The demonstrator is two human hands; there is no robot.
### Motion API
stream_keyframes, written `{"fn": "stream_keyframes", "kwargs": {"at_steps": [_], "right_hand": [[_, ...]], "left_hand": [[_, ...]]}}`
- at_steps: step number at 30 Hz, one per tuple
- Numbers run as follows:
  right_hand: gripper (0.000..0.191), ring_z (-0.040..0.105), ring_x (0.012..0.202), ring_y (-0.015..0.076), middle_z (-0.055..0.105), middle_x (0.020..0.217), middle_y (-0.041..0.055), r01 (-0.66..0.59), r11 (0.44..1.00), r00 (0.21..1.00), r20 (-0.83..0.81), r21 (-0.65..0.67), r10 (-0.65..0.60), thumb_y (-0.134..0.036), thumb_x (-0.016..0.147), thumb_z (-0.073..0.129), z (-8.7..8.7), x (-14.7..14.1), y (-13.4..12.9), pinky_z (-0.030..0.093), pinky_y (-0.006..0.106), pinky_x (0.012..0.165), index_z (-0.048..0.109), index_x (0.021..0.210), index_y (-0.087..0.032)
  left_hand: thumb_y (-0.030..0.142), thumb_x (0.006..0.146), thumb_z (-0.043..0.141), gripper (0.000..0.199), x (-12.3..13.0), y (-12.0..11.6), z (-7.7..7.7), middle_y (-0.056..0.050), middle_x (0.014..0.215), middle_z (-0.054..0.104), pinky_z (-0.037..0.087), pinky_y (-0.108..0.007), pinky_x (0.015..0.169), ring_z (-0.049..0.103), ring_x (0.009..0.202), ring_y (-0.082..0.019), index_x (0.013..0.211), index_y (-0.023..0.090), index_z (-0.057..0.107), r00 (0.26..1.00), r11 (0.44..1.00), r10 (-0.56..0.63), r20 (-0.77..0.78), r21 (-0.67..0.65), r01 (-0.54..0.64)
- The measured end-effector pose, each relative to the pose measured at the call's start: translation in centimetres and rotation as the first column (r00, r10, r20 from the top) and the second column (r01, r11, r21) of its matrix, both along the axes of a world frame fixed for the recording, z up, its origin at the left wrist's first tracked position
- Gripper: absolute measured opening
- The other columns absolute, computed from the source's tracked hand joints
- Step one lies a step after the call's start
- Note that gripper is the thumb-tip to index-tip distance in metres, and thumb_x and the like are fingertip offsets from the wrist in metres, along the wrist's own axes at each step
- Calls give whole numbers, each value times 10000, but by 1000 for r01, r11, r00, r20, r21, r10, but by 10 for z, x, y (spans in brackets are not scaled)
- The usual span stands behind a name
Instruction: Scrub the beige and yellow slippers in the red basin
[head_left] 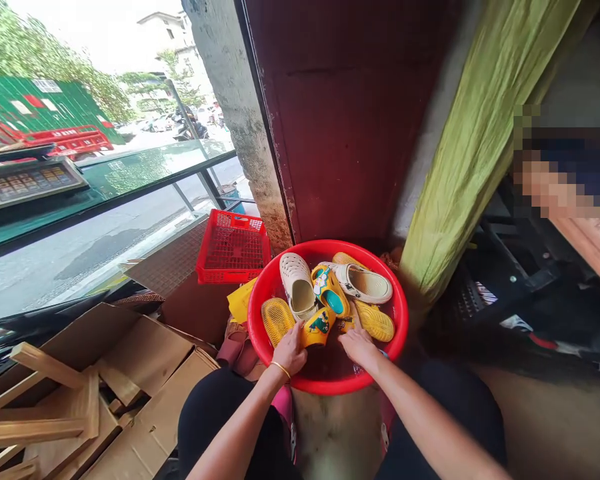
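Observation:
A round red basin [403, 313] with dark water in it holds several shoes. My left hand [291, 350], with a thin yellow bracelet at the wrist, grips the edge of a yellow slipper [317, 325] with a green cartoon figure. At the basin's right, my right hand [359, 343] closes its fingers on another yellow slipper [347, 325], partly hidden by the hand. Around them lie a yellow clog [325, 280] with a blue-green inside, a cream clog [294, 273], a white clog [360, 281], and upturned yellow soles [276, 319] at both sides.
A red plastic crate [235, 250] sits behind the basin at left. Cardboard [150, 347] and wooden pieces [45, 400] lie at lower left. Beyond the basin stand a dark red door [345, 133] and a yellow-green curtain [475, 133]. Pink shoes [233, 343] rest beside the basin.

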State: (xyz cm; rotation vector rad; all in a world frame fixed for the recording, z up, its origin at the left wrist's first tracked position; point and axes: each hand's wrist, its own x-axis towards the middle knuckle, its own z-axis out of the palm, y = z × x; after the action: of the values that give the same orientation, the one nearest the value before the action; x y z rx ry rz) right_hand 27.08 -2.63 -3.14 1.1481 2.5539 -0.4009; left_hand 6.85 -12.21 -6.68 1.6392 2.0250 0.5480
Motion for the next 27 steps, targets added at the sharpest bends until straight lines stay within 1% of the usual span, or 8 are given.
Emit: {"fn": "stream_keyframes", "kwargs": {"at_steps": [4, 8, 14, 18, 20, 23, 25, 27], "right_hand": [[450, 684, 1101, 306, 747, 1114, 149, -35, 999, 999, 7, -11, 35, -29, 909, 465, 8, 11, 3, 484, 394, 901, 762, 1183, -229], [507, 681, 1115, 319, 738, 1141, 137, -7, 1000, 1000, -9, -7, 6, -19, 848, 526, 21, 35, 10, 486, 408, 914, 742, 1234, -267], [565, 680, 1100, 296, 725, 1203, 108, 75, 996, 989, -133, 40, -69, -138, 859, 597, 27, 79, 23, 494, 402, 926, 651, 1381, -345], [531, 693, 1084, 270, 718, 1247, 103, 140, 990, 959, -254, 34, -127, -301, 959, 491, 30, 100, 40, 514, 375, 898, 556, 1485, -327], [543, 678, 1125, 262, 700, 1293, 102, 165, 985, 932, -335, 50, -139, -330, 983, 438, 29, 95, 45, 509, 370, 937, 516, 1520, -302], [586, 628, 1215, 259, 656, 1368, 124, 119, 990, 911, -404, 78, -77, -269, 980, 428, 22, 68, 37, 486, 358, 1008, 451, 1565, -241], [597, 655, 1150, 264, 678, 1314, 134, 77, 993, 934, -355, 90, -40, -228, 981, 438, 12, 43, 23, 504, 352, 966, 426, 1578, -252], [604, 704, 979, 253, 699, 1229, 144, 46, 992, 961, -276, 115, -13, -187, 984, 437, 0, 22, 8, 533, 335, 854, 420, 1581, -281]], "left_hand": [[249, 755, 642, 996, 16, 11, -3, -206, 1448, 571, 456, -472, 1079, 575, 1310, -364, 1635, 155, 185, 982, 986, -21, -189, -167, -11], [293, 806, 657, 1027, 23, 31, 2, -198, 1503, 519, 491, -431, 1026, 565, 1328, -345, 1647, 189, 77, 975, 988, 11, -221, -150, -45], [182, 927, 495, 506, 3, 63, 5, -134, 1356, 623, 506, -366, 969, 639, 1222, -268, 1428, 225, 437, 964, 978, 66, -258, -175, -114], [105, 904, 467, 469, 6, 67, -3, -162, 1352, 591, 541, -367, 866, 680, 1135, -272, 1364, 192, 449, 949, 966, 44, -312, -228, -119], [88, 913, 423, 468, 13, 66, -7, -184, 1356, 571, 548, -373, 826, 692, 1103, -282, 1373, 175, 444, 939, 966, 38, -341, -229, -123], [96, 906, 438, 509, 21, 63, -11, -195, 1363, 573, 545, -376, 849, 688, 1117, -287, 1409, 174, 435, 947, 972, 38, -319, -207, -108], [115, 887, 477, 527, 22, 60, -11, -175, 1342, 608, 537, -392, 898, 679, 1137, -292, 1409, 189, 460, 964, 983, 59, -259, -155, -102], [126, 875, 487, 512, 22, 56, -11, -148, 1308, 649, 525, -411, 955, 666, 1161, -292, 1380, 205, 508, 976, 990, 116, -183, -58, -129]]}}
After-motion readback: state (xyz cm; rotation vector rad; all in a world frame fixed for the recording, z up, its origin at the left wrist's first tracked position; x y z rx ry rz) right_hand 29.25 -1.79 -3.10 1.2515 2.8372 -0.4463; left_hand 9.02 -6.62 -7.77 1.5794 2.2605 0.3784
